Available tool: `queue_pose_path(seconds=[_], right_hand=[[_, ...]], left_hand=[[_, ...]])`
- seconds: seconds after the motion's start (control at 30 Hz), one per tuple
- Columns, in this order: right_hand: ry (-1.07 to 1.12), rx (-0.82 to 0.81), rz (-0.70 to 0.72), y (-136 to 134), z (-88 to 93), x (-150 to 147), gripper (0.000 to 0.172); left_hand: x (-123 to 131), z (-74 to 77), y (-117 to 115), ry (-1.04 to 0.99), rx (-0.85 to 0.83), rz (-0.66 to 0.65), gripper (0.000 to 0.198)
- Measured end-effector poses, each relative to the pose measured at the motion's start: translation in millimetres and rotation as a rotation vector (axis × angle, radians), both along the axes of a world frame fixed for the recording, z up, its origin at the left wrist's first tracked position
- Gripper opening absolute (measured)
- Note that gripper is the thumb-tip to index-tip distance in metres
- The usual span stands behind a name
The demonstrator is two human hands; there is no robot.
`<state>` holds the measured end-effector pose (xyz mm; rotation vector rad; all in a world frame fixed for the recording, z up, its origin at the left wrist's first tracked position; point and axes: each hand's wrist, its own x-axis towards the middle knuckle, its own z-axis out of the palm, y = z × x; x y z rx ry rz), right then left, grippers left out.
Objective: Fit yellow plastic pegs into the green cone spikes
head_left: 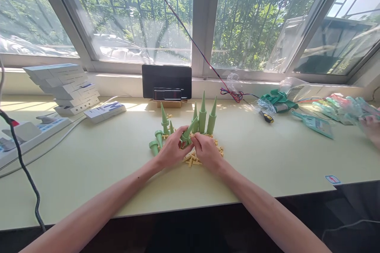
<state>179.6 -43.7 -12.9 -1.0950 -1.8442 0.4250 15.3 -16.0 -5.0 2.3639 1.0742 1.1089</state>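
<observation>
My left hand (171, 149) is closed around a green cone-shaped spike (189, 131), which tilts up to the right. My right hand (206, 151) sits beside it with fingers pinched at the spike's base, on something too small to make out. Under both hands lies a heap of small tan pieces (192, 160). Three green spikes (204, 118) stand upright just behind the hands. More green spikes (162, 126) stand and lie to the left of my left hand.
A black tablet (166, 81) leans at the window behind a small dark device (167, 94). White boxes (67, 85) and a power strip (28, 132) sit left; a black cable (23, 166) hangs there. Green packets (314, 123) lie right, with another person's hand (371, 126) at the edge.
</observation>
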Motion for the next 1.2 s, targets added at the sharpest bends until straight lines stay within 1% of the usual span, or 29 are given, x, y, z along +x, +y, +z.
queue_pose_path(seconds=[0.27,0.37,0.47,0.63,0.73,0.83,1.0,1.2], right_hand=[[-0.007,0.033,0.03,1,-1.3,-1,0.031],[-0.012,0.032,0.015,1,0.1,-1,0.03],[-0.018,0.033,-0.002,1,1.4,0,0.03],[-0.059,0.05,-0.064,3,0.2,1,0.029],[-0.076,0.055,-0.105,5,-2.0,2,0.029],[-0.077,0.053,-0.122,5,-3.1,3,0.029],[-0.041,0.028,-0.097,4,-1.9,2,0.03],[0.07,-0.047,-0.045,3,-2.1,2,0.034]], left_hand=[[-1,2.3,-1,-0.006,-0.039,-0.048,0.029],[-1,4.5,-2,-0.046,-0.062,-0.097,0.031],[-2,7.7,-1,-0.093,-0.037,-0.131,0.034],[-3,10.7,2,-0.146,0.015,-0.097,0.029],[-4,9.2,4,-0.16,0.048,-0.069,0.027],[-5,6.7,7,-0.171,0.061,-0.072,0.026],[-5,7.3,6,-0.199,0.021,-0.09,0.027],[-4,10.7,5,-0.225,-0.007,-0.128,0.028]])
